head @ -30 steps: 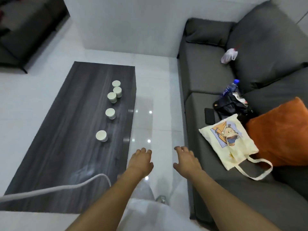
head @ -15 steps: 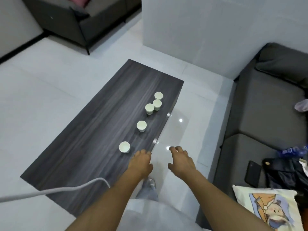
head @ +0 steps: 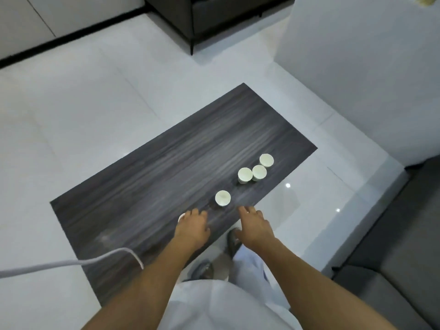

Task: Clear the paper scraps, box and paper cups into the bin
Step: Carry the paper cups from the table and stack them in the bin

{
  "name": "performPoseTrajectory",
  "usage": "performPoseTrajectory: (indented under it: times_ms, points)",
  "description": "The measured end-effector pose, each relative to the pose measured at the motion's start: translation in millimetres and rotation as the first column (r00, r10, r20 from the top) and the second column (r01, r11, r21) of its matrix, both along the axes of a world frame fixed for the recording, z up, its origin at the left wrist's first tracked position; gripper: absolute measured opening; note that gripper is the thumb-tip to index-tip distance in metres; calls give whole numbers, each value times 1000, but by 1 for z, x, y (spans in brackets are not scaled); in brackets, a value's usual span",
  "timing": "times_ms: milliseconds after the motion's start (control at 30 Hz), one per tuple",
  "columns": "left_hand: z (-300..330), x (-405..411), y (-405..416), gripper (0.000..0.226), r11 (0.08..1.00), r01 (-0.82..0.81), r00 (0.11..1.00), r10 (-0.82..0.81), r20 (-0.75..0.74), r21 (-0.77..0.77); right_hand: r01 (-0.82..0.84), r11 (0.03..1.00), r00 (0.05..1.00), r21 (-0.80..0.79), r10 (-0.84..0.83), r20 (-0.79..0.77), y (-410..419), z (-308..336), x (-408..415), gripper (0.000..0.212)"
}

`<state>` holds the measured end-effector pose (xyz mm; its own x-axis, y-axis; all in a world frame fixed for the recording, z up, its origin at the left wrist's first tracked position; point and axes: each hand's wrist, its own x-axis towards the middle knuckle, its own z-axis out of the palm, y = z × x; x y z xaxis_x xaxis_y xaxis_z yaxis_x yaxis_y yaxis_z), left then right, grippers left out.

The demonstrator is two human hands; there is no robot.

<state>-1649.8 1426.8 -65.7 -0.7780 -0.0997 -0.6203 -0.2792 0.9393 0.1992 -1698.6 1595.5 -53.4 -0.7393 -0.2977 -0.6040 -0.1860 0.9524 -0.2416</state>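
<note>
- Trailing in from the left edge, a white cable (head: 71, 262) crosses the near corner of the dark wood table (head: 147, 177); its far end is cut off by the frame, and its near end disappears behind your left forearm.
- Just past your left hand (head: 191, 228), a sliver of a fifth paper cup (head: 180, 219) shows at the fingertips; the hand covers most of it, so you cannot tell from here whether the fingers touch it.
- Your left hand hangs palm down over the table, fingers loosely extended, holding nothing.
- Four more paper cups stand upright near the table's right edge: a lone cup (head: 222, 198) just beyond your hands, then a close pair (head: 245, 175) (head: 259, 172) side by side, then the farthest cup (head: 266, 160).
- Your right hand (head: 256, 226) reaches over the table's near right edge, fingers spread and relaxed, gripping nothing, apart from the lone cup.
- Below it, a shoe (head: 233, 241) is partly hidden by your wrist and trouser leg.
- On the far right, a grey sofa (head: 392, 270) is cut off by the frame.
</note>
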Motion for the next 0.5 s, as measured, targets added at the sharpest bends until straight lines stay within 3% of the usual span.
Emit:
performPoseTrajectory:
  times_ms: [300, 500]
  points:
    - [-33, -43, 15, 47, 937, -348, 935, 348, 62, -8, -318, 947, 947, 51, 314, 68, -12, -38, -106, 55]
    - [-85, -43, 1, 49, 875, -481, 869, 484, 103, -58, -369, 928, 924, 57, 359, 129, -32, -87, -128, 56]
